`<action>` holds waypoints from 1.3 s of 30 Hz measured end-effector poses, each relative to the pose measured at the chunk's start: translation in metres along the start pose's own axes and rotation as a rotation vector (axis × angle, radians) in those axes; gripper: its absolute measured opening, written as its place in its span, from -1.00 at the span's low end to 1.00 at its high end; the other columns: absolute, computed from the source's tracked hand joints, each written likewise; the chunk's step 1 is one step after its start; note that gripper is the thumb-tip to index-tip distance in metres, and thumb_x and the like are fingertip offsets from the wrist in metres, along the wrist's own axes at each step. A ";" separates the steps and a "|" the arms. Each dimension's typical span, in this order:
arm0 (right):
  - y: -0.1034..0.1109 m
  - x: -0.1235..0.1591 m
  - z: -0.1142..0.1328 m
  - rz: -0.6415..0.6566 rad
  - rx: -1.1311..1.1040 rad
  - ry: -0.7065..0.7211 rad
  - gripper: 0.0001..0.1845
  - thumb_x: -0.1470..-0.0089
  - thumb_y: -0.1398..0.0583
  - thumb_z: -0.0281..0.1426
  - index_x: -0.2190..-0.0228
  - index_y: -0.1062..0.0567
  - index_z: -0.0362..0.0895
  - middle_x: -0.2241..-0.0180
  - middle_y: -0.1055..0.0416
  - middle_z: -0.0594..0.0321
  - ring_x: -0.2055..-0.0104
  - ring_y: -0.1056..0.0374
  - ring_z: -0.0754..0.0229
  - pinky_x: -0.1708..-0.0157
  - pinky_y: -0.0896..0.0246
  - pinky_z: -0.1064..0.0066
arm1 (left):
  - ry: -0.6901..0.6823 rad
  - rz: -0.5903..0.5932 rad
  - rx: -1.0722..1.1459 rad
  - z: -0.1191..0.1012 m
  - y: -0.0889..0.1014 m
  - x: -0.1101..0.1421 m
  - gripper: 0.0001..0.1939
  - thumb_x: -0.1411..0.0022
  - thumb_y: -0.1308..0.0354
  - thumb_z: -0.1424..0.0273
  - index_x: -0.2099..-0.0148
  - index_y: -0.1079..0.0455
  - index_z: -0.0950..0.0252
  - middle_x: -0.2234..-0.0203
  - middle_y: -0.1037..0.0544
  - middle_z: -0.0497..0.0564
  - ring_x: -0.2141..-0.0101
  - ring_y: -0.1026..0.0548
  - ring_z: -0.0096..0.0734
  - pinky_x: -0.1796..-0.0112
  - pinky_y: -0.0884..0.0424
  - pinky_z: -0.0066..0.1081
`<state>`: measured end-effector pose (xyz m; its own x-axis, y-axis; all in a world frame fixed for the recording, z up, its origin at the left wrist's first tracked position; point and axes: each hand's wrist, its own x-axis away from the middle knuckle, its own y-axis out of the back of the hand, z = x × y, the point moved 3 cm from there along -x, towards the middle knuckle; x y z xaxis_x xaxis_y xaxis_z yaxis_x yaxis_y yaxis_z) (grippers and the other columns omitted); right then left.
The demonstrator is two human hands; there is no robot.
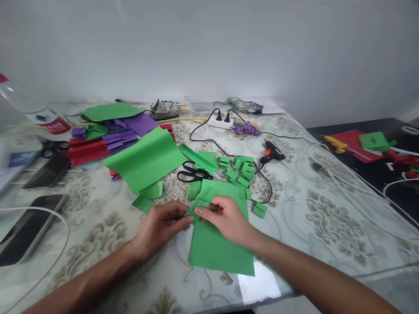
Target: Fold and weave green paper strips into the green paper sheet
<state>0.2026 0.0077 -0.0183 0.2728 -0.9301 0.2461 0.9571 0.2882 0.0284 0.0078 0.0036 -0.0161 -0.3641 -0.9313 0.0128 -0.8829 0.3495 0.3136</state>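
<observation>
A green paper sheet (219,250) lies on the patterned table (310,218) in front of me, its upper left corner folded over. My left hand (160,229) pinches that folded edge from the left, fingers closed on it. My right hand (225,218) presses down on the fold from the right, fingertips meeting the left hand's. Several small folded green paper pieces (240,168) lie just beyond the sheet, and black scissors (193,173) rest behind the hands.
A large curled green sheet (147,159) lies to the left, with purple and red paper (121,139) behind it. A black glue gun (272,152) and power strip (220,121) sit at the back. Two phones (29,226) lie far left. A dark side table (376,165) holds more paper.
</observation>
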 end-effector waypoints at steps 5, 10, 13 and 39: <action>0.000 0.001 0.001 -0.002 -0.011 0.007 -0.41 0.07 -0.47 0.08 0.60 -0.38 -0.10 0.60 -0.39 0.34 0.50 -0.31 0.23 0.50 -0.09 0.40 | -0.009 0.003 -0.007 0.000 -0.001 0.000 -0.87 -0.29 -0.33 0.31 0.26 -0.60 0.27 0.50 -0.63 -0.07 0.48 -0.52 -0.44 0.46 -0.38 -0.53; 0.000 0.002 0.001 -0.011 -0.006 -0.001 -0.40 0.07 -0.48 0.07 0.61 -0.36 -0.09 0.61 -0.41 0.32 0.51 -0.30 0.23 0.53 -0.06 0.42 | -0.023 0.001 -0.016 0.000 0.000 0.001 -0.85 -0.30 -0.33 0.29 0.26 -0.60 0.27 0.48 -0.63 -0.06 0.47 -0.52 -0.43 0.45 -0.39 -0.51; 0.000 0.002 0.001 -0.010 0.006 -0.004 -0.40 0.08 -0.48 0.07 0.61 -0.36 -0.09 0.61 -0.41 0.31 0.52 -0.28 0.24 0.54 -0.04 0.42 | -0.024 0.006 -0.021 -0.001 0.000 0.002 -0.82 -0.31 -0.32 0.27 0.26 -0.60 0.28 0.49 -0.63 -0.05 0.47 -0.52 -0.42 0.45 -0.40 -0.50; 0.000 0.002 0.001 0.002 0.045 0.001 -0.40 0.03 -0.42 0.13 0.59 -0.40 -0.11 0.58 -0.44 0.28 0.50 -0.31 0.24 0.51 -0.07 0.42 | -0.056 -0.004 -0.046 -0.002 0.001 0.003 -0.85 -0.31 -0.30 0.31 0.25 -0.60 0.29 0.49 -0.61 -0.05 0.47 -0.51 -0.44 0.44 -0.40 -0.53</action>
<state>0.2028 0.0058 -0.0163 0.2751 -0.9295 0.2455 0.9511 0.3004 0.0714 0.0064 0.0014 -0.0133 -0.3775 -0.9251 -0.0409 -0.8702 0.3393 0.3571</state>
